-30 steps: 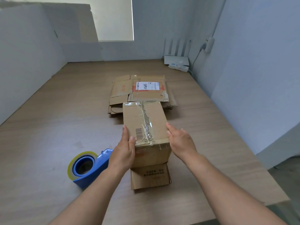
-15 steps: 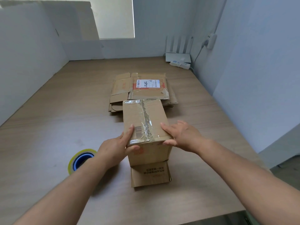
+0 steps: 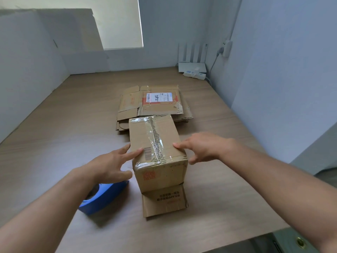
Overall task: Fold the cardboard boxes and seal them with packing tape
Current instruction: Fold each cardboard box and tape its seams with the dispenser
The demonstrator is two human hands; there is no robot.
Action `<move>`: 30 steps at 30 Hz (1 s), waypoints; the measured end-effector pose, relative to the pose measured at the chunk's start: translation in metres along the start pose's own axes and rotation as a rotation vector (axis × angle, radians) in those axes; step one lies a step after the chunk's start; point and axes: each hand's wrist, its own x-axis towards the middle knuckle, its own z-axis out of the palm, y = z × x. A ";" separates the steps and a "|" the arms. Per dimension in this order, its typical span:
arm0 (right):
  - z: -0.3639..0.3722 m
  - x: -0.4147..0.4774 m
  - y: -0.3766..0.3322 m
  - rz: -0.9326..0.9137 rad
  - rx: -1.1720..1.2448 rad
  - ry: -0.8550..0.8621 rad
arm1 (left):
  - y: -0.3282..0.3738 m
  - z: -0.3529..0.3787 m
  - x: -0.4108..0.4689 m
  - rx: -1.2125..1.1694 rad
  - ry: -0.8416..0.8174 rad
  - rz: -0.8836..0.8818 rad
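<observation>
**Fingers [image 3: 135, 152] spread against the taped box**

The fingers of both hands are straight and spread, gripping nothing. The left hand [image 3: 111, 165] touches the top's left edge and the right hand [image 3: 202, 148] its right edge. On the tabletop [image 3: 54, 143], just in front of the flattened cardboard stack [image 3: 151, 105], stands the cardboard box [image 3: 160, 143]. Its top seam is taped, and one bottom flap [image 3: 164, 199] splays toward the person. The box looks light, stiff but crushable, and the tape looks slick, so the bare side walls are the best place to hold.

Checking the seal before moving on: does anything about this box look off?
Yes. The tape along the top seam of the box is wrinkled and bubbled, and a flap at its base lies flat on the table toward the camera, apparently not folded in or taped.
</observation>
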 end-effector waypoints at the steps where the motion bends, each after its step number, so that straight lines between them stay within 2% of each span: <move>1: 0.003 0.001 -0.001 -0.030 -0.032 0.045 | 0.001 -0.002 0.001 0.061 0.008 0.005; 5: 0.016 0.003 -0.001 -0.078 -0.064 0.155 | 0.003 0.003 0.000 0.136 0.041 0.019; 9: 0.030 0.001 -0.003 -0.086 -0.112 0.259 | 0.003 0.015 0.001 0.070 0.132 0.018; 18: 0.042 -0.001 -0.018 -0.025 -0.011 0.393 | 0.009 0.038 0.003 -0.089 0.296 -0.058; 21: 0.041 0.001 -0.025 -0.005 -0.008 0.407 | 0.015 0.052 -0.005 -0.369 0.357 -0.128; 23: 0.041 0.000 -0.027 -0.004 0.004 0.430 | 0.022 0.064 -0.014 -0.566 0.493 -0.157; 26: 0.042 -0.001 -0.029 -0.010 0.012 0.479 | 0.039 0.082 -0.022 -0.654 0.670 -0.159; 30: 0.042 0.001 -0.032 -0.006 0.016 0.493 | 0.063 0.090 -0.019 -0.848 0.564 -0.192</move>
